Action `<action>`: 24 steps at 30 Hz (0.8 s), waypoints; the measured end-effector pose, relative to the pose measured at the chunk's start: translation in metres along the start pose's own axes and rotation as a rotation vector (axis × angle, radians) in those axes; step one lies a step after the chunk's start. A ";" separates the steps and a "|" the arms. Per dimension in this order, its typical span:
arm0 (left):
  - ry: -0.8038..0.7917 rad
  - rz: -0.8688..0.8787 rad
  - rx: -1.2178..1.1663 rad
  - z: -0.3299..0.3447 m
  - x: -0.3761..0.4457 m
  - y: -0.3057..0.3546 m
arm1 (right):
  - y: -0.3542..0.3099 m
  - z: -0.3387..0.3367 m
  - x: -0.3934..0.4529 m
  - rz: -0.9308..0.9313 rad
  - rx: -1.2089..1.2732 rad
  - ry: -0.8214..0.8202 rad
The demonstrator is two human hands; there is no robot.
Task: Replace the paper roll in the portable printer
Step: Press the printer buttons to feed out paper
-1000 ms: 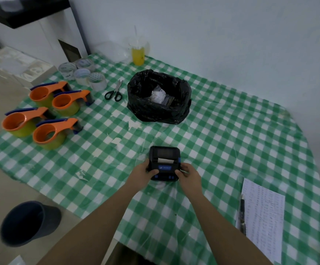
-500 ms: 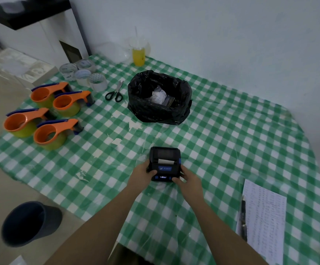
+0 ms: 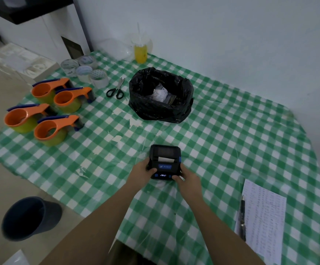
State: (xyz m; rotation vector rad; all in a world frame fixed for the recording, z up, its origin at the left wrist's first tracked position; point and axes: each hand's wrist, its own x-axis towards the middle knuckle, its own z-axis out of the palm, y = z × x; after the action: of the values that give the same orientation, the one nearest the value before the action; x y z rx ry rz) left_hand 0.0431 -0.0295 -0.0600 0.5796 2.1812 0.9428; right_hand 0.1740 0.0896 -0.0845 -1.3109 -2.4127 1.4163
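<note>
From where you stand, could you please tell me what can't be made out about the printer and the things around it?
All in the head view:
- Printer: near corners covered by the left hand and right hand; label and display text too small to read.
- Paper roll: inside the closed cover; only a white strip shows at the slot.
- Black bag: contents dim and crumpled.
- Written sheet: writing blurred, bottom cut off by the frame edge.

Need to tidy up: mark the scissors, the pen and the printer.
scissors (image 3: pixel 116 90), head view, on the pivot where blades meet handles.
pen (image 3: pixel 242 217), head view, mid-barrel.
printer (image 3: pixel 164 166), head view, on its blue label.
</note>
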 end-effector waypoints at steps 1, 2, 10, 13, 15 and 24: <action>0.000 0.001 0.002 0.000 -0.001 0.000 | 0.001 0.000 0.000 -0.001 -0.001 -0.001; -0.001 0.005 0.004 0.000 -0.001 0.000 | 0.001 -0.001 0.000 -0.001 0.000 -0.001; -0.011 -0.003 -0.044 -0.001 -0.002 0.001 | 0.001 -0.001 -0.001 0.011 0.013 0.004; -0.007 0.000 -0.048 -0.001 -0.002 0.001 | 0.001 -0.001 -0.001 0.014 0.010 0.003; -0.009 -0.001 -0.052 -0.001 -0.002 0.001 | 0.000 -0.001 -0.001 0.019 0.016 0.005; -0.014 0.003 -0.028 -0.001 0.000 0.000 | -0.001 -0.002 -0.003 0.007 0.021 0.006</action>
State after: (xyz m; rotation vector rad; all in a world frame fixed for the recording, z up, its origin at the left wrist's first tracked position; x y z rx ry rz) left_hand 0.0425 -0.0300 -0.0591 0.5751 2.1516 0.9672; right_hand 0.1758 0.0892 -0.0811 -1.3186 -2.3852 1.4334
